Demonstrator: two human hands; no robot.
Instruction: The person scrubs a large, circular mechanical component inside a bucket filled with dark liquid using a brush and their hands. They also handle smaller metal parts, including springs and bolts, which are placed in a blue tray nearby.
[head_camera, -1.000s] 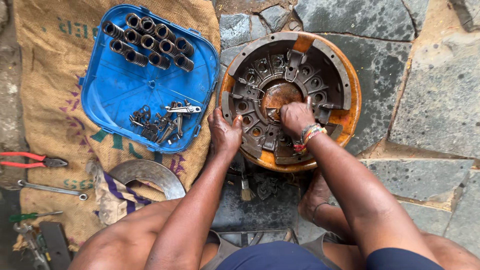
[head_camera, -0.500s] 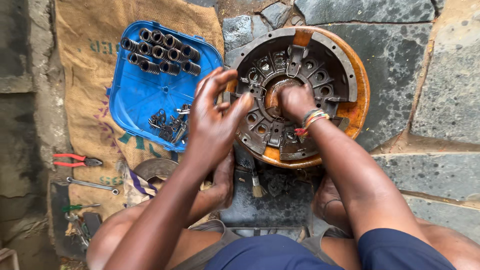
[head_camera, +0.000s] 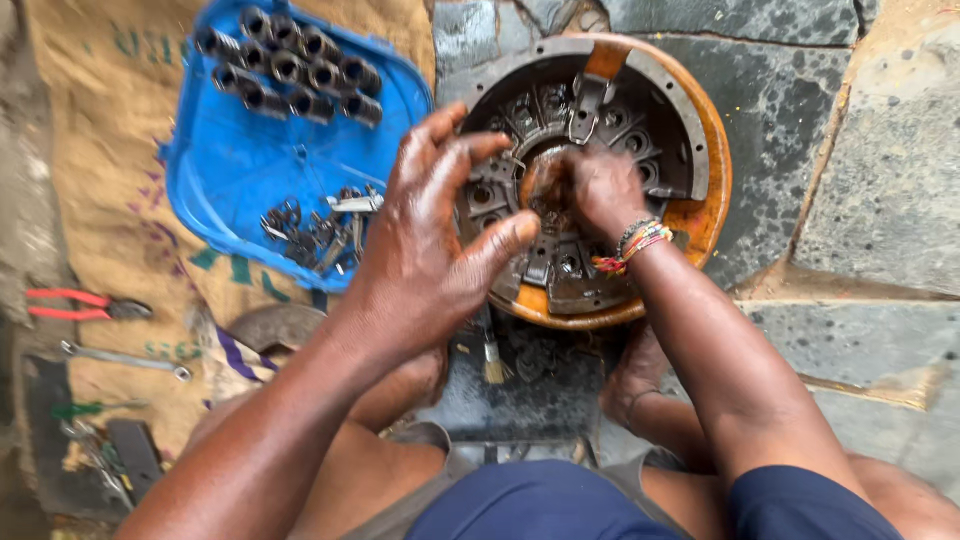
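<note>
My right hand (head_camera: 590, 190) is down in the middle of the round, greasy grey-metal clutch cover with the orange-painted rim (head_camera: 700, 215), which lies flat on the dark stone floor (head_camera: 880, 190) just in front of my knees. Its fingers are curled tight around something at the hub, but the knuckles hide what, so I cannot tell the part. My left hand (head_camera: 425, 250) hangs above the near left edge of the cover, fingers (head_camera: 500, 240) spread wide and slick with grease, holding nothing.

Judging by what lies about, I am well into the strip-down or only starting the rebuild. The blue plastic tray (head_camera: 240, 170) on the brown burlap sack (head_camera: 110, 130) beside the cover holds a double row of short dark steel cylinders (head_camera: 290, 65) and a heap of small grey clips and pins (head_camera: 320, 230), all out of the cover. One silver lever (head_camera: 585, 105) sits in place near the far rim; the pockets around the ring look empty. So most small parts are off, and the centre is what I am busy with. Red-handled pliers (head_camera: 80, 305) and a slim steel spanner (head_camera: 125, 357) lie unused at the far left.
</note>
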